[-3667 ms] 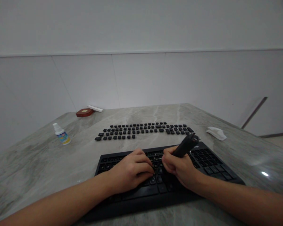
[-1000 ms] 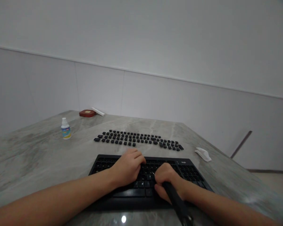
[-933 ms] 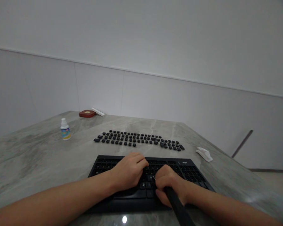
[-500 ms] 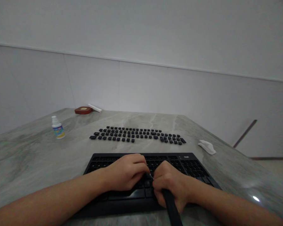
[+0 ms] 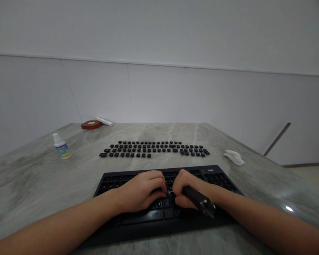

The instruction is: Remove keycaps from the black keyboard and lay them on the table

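Observation:
A black keyboard (image 5: 114,182) lies on the grey marble table in front of me. My left hand (image 5: 142,189) rests on its middle keys with the fingers curled down onto them. Right beside it, my right hand (image 5: 187,187) is closed round a black tool (image 5: 200,202), whose handle end points back toward me. A thin metal tip shows between the two hands, down at the keys. Beyond the keyboard, several loose black keycaps (image 5: 154,148) are laid out in rows on the table.
A small white bottle (image 5: 61,147) with a coloured label stands at the left. A crumpled white cloth (image 5: 234,157) lies at the right. A reddish-brown flat object (image 5: 90,124) and a white strip (image 5: 104,121) sit by the far wall.
The tool's handle has swung from pointing away from me to pointing back toward me. Both hands stayed close together over the middle keys while my view shifted.

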Available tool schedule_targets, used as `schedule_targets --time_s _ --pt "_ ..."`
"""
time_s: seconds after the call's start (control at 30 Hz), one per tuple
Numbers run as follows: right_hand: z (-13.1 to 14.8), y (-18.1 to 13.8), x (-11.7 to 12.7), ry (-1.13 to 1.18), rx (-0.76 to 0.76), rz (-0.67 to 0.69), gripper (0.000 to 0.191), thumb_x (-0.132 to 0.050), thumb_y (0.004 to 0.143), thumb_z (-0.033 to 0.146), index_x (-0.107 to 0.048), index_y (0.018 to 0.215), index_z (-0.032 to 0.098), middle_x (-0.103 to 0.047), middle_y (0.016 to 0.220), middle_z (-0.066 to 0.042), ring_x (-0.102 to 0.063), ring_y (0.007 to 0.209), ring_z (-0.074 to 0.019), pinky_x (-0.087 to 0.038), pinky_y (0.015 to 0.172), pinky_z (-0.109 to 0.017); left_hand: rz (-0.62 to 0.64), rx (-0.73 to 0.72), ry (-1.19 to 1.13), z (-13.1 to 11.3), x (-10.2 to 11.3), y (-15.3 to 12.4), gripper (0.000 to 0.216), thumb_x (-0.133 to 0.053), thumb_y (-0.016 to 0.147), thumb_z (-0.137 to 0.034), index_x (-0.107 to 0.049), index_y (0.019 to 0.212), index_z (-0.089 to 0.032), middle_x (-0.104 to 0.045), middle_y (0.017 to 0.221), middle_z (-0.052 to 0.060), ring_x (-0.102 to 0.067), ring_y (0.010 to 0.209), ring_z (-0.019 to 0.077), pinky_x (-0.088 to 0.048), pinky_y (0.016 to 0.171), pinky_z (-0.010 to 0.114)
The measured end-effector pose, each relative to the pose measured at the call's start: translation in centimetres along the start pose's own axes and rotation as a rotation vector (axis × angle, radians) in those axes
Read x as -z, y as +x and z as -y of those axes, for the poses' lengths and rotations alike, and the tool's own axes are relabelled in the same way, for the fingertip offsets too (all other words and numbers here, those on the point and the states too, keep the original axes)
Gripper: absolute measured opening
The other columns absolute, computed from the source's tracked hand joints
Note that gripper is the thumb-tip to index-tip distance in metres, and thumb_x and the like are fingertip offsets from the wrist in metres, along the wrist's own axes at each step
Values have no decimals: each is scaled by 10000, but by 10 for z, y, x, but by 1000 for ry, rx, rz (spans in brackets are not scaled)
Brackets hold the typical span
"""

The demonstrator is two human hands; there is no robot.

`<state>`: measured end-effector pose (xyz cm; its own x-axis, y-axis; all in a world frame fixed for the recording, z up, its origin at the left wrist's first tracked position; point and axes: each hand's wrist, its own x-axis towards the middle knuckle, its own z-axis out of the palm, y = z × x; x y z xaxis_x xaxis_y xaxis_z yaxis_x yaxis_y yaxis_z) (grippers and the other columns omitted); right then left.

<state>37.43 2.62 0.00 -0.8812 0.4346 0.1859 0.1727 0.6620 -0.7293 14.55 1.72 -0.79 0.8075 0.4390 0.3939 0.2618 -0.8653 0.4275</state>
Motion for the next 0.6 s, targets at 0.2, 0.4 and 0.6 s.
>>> schedule_targets --time_s 0.2,0.4,0.6 --pt "-5 -4 -11 -138 145 -25 152 -519 595 124 -441 493 205 -400 486 66 -346 472 -98 -276 508 -248 -6 -12 12 -2 -1 2 167 -475 970 -117 -632 924 -153 -612 922 69 -600 841 162 -516 759 261" --pt "7 -2 -22 -178 -162 -219 269 -540 568 108 -319 442 195 -254 453 82 -249 440 -77 -230 468 -239 -32 21 64 0 -2 0 225 -445 952 -80 -651 1009 -150 -616 938 81 -614 844 172 -521 747 273" --pt "15 5 -26 70 -510 -355 264 -524 581 132 -311 437 193 -264 476 63 -242 461 -75 -162 432 -234 -56 39 50 -1 -1 1 257 -416 865 -15 -606 963 -159 -627 936 75 -612 835 177 -539 760 292"
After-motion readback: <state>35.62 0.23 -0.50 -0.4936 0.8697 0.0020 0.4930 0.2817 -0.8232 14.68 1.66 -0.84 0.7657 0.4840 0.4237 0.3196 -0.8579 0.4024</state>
